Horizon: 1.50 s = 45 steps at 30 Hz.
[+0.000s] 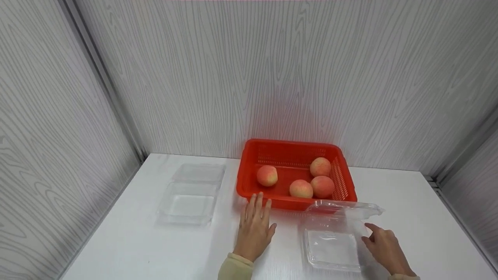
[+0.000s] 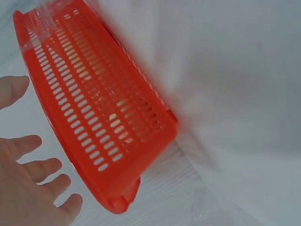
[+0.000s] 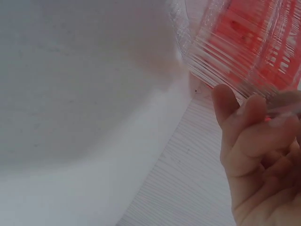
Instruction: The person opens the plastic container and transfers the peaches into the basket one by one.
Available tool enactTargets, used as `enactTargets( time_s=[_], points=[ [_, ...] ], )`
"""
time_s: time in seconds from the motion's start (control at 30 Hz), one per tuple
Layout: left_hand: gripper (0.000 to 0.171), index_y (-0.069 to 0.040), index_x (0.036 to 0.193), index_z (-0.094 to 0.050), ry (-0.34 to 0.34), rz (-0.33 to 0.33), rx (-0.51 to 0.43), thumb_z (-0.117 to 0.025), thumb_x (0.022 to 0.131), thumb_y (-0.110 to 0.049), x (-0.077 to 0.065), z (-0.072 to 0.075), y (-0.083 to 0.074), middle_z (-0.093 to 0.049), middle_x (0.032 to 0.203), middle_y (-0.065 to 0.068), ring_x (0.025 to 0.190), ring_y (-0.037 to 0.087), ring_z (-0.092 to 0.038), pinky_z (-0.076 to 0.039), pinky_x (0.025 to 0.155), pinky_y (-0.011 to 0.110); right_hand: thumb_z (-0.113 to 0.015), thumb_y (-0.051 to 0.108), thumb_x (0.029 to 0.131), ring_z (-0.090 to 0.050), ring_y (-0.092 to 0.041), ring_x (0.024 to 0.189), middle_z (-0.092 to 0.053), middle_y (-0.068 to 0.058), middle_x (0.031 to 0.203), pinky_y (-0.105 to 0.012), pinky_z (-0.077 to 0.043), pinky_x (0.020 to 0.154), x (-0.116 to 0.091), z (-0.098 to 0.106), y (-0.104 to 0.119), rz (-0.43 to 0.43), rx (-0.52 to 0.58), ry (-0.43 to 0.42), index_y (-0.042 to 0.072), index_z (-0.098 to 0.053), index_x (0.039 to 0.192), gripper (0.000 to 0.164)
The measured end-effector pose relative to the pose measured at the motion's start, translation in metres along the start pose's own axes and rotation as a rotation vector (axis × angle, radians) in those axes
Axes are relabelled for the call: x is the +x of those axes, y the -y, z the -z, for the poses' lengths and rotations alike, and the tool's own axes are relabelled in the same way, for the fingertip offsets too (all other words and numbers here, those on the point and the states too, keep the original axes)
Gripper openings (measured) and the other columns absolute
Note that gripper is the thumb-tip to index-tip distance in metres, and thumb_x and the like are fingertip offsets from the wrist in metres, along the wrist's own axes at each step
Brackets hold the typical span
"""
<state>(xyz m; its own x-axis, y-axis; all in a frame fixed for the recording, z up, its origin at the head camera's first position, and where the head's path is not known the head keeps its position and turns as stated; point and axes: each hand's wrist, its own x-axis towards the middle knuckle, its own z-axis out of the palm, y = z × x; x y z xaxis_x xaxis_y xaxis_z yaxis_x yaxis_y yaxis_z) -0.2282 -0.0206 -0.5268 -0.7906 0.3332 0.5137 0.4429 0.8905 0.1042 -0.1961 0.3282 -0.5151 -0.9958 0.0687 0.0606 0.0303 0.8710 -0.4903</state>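
My left hand (image 1: 255,231) lies with straight, spread fingers at the front rim of a red plastic basket (image 1: 245,182); in the left wrist view its fingers (image 2: 33,167) are beside the slotted basket wall (image 2: 89,103) and hold nothing. Inside the basket are several peaches (image 1: 301,189). A clear plastic clamshell box (image 1: 332,249) stands before the basket, its lid (image 1: 346,209) raised and overlapping the basket's front right corner. At the box's right side, my right hand (image 1: 385,249) has thumb and index finger at the rim. Curled fingers (image 3: 256,127) hold the clear plastic edge in the right wrist view.
Another clear clamshell box (image 1: 190,204) sits with its lid laid back on the left of the white table (image 1: 128,249). A pale wood-grain panel (image 1: 194,77) rises behind the table, with side panels at left and right.
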Motion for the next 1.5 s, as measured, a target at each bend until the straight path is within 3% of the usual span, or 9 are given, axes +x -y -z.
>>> enactTargets(
  time_s=[0.27,0.5,0.7,0.9,1.07,1.23,1.5],
  points=[
    [0.063,-0.008,0.142,-0.058,-0.077,0.065,0.011,-0.082,0.086,-0.027,0.012,-0.004,0.028,-0.046,0.15,0.024,0.141,0.04,-0.038,-0.036,0.109,0.063,-0.072,-0.008,0.085,-0.055,-0.016,0.056,-0.065,-0.008,0.068,-0.026,-0.05,0.054,-0.001,0.001,-0.005,0.024,-0.039,-0.036,-0.023,-0.054,0.123,0.044],
    [0.06,-0.008,0.138,-0.063,-0.129,0.114,-0.014,-0.085,0.082,-0.017,0.02,-0.004,0.032,-0.044,0.146,0.034,0.137,0.05,-0.039,-0.044,0.101,0.063,-0.071,-0.008,0.086,-0.053,-0.016,0.057,-0.063,-0.005,0.065,-0.025,-0.048,0.053,-0.003,0.002,-0.012,0.025,-0.063,-0.037,-0.024,-0.054,0.122,0.043],
    [0.059,-0.012,0.139,-0.064,-0.066,0.131,0.015,-0.083,0.083,-0.019,0.023,-0.001,0.028,-0.044,0.146,0.034,0.138,0.049,-0.039,-0.052,0.094,0.052,-0.071,-0.009,0.085,-0.053,-0.016,0.056,-0.061,-0.003,0.063,-0.024,-0.046,0.05,-0.009,0.005,-0.026,0.053,-0.067,-0.058,-0.025,-0.055,0.119,0.042],
    [0.068,-0.013,0.141,-0.061,-0.005,0.144,0.006,-0.087,0.079,-0.024,0.023,0.002,0.026,-0.043,0.148,0.032,0.139,0.047,-0.039,-0.055,0.09,0.051,-0.07,-0.009,0.085,-0.057,-0.017,0.057,-0.061,-0.004,0.064,-0.03,-0.05,0.052,-0.015,0.019,-0.047,0.051,-0.085,-0.053,-0.025,-0.052,0.12,0.042],
    [0.068,-0.013,0.14,-0.062,-0.022,0.151,-0.013,-0.088,0.078,-0.024,0.023,0.005,0.025,-0.044,0.147,0.032,0.138,0.047,-0.04,-0.056,0.087,0.051,-0.069,-0.007,0.085,-0.056,-0.017,0.056,-0.061,-0.003,0.064,-0.029,-0.047,0.05,-0.017,0.03,-0.064,0.074,-0.118,-0.071,-0.025,-0.053,0.119,0.042],
    [0.068,-0.014,0.138,-0.064,-0.049,0.131,0.038,-0.089,0.076,-0.026,0.022,0.005,0.025,-0.046,0.145,0.032,0.136,0.046,-0.043,-0.058,0.082,0.048,-0.07,-0.008,0.084,-0.056,-0.016,0.054,-0.062,-0.002,0.063,-0.028,-0.046,0.049,-0.016,0.038,-0.079,0.078,-0.117,-0.083,-0.024,-0.053,0.119,0.042],
    [0.068,-0.015,0.139,-0.064,-0.048,0.132,0.047,-0.088,0.077,-0.026,0.022,0.005,0.026,-0.046,0.145,0.032,0.136,0.045,-0.043,-0.059,0.079,0.047,-0.07,-0.005,0.086,-0.059,-0.02,0.055,-0.064,-0.006,0.065,-0.037,-0.05,0.052,-0.008,0.058,-0.103,-0.022,-0.139,-0.054,-0.021,-0.053,0.122,0.042]
  ],
)
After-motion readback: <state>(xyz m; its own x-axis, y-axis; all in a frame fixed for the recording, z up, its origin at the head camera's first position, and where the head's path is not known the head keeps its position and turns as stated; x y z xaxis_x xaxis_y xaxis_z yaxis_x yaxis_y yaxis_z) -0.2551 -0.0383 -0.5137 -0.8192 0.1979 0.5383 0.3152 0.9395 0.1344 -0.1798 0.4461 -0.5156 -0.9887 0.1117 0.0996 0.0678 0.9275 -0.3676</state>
